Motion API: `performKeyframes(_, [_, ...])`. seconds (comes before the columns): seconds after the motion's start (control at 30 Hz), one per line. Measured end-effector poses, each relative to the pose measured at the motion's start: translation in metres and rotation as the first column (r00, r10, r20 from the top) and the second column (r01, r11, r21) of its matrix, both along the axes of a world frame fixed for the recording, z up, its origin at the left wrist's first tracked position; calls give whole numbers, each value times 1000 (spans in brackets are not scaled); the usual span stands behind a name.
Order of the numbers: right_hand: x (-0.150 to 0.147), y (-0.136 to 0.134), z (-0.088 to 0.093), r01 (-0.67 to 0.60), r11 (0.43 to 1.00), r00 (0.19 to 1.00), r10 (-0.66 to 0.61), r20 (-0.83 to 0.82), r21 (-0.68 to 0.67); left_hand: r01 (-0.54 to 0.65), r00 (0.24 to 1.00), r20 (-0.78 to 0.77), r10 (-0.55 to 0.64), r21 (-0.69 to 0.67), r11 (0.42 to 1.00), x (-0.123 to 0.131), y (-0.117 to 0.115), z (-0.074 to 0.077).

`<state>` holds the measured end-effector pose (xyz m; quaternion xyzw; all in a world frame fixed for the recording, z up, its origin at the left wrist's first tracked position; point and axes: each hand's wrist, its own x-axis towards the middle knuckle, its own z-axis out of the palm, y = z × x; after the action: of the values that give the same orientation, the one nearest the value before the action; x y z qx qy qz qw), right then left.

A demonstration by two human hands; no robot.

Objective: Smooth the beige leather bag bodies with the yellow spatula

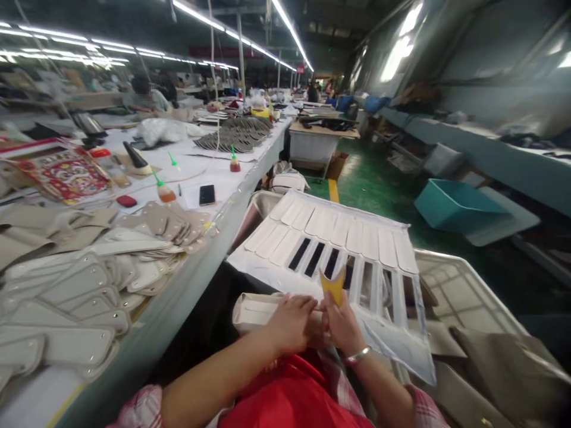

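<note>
- Workshop hall, as I see it from the floor: rows of tube lights overhead, a green floor (370, 172), and a teal bin (459, 205) off to the right.
- Long white surface (225, 187), at the person's left: it carries overlapping off-white riveted panels (66, 345), a black-screened phone (207, 195), two green-tipped squeeze bottles (166, 191) and, farther along, a layered spread of grey pieces (243, 134).
- Left hand (292, 321): laid over a beige padded piece (252, 312) in front of the red apron (289, 401); the fingers are bent and close together, though I cannot tell whether they grip it.
- Right hand (341, 324), with a bracelet at the wrist: the fingers are closed around a yellow notched tool (332, 288), which stands roughly upright with its V-shaped end uppermost.
- White slotted sheet (330, 229), just beyond the hands: rounded off-white strips lie in rows across it; several nearer slots are open, some showing black beneath.
- White crate (446, 257), right of the sheet: beige pieces (495, 362) lie in it.
</note>
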<state>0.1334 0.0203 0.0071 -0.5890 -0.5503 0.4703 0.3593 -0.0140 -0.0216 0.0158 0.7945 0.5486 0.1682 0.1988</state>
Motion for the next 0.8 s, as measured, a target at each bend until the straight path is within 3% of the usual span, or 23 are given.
performKeyframes(0.07, [2,1,9,-131,987,991,127,-42,-92,-210,958,226,178,123,970,-40,-22,0])
performKeyframes(0.1, [1,2,14,-218,965,976,219,-12,-142,-374,882,354,310,129,918,-62,-32,-4])
performKeyframes(0.13, [-1,3,20,-316,930,944,328,33,-190,-534,753,485,445,56,843,-83,-40,-10])
performKeyframes(0.17, [-4,5,26,-411,881,894,440,85,-235,-616,596,597,537,-89,783,-102,-46,-19])
performKeyframes(0.23, [-16,12,35,-570,766,744,635,208,-299,-552,297,735,610,-389,737,-125,-52,-38])
performKeyframes(0.3, [-32,24,42,-663,667,560,743,367,-340,-404,130,771,624,-533,743,-129,-51,-56])
performKeyframes(0.4, [-56,44,46,-717,597,282,720,634,-359,-344,76,791,607,-550,761,-111,-47,-67])
performKeyframes(0.5, [-80,58,46,-751,570,133,624,770,-332,-357,105,803,587,-521,775,-96,-46,-62])
performKeyframes(0.67, [-127,69,27,-801,571,91,414,906,-180,-400,160,762,627,-531,747,-97,-45,-57])
performKeyframes(0.73, [-146,75,16,-857,508,111,343,933,-84,-394,161,752,639,-544,740,-99,-44,-60])
performKeyframes(0.8, [-162,81,6,-921,390,131,321,938,-5,-346,111,764,635,-570,746,-101,-44,-67])
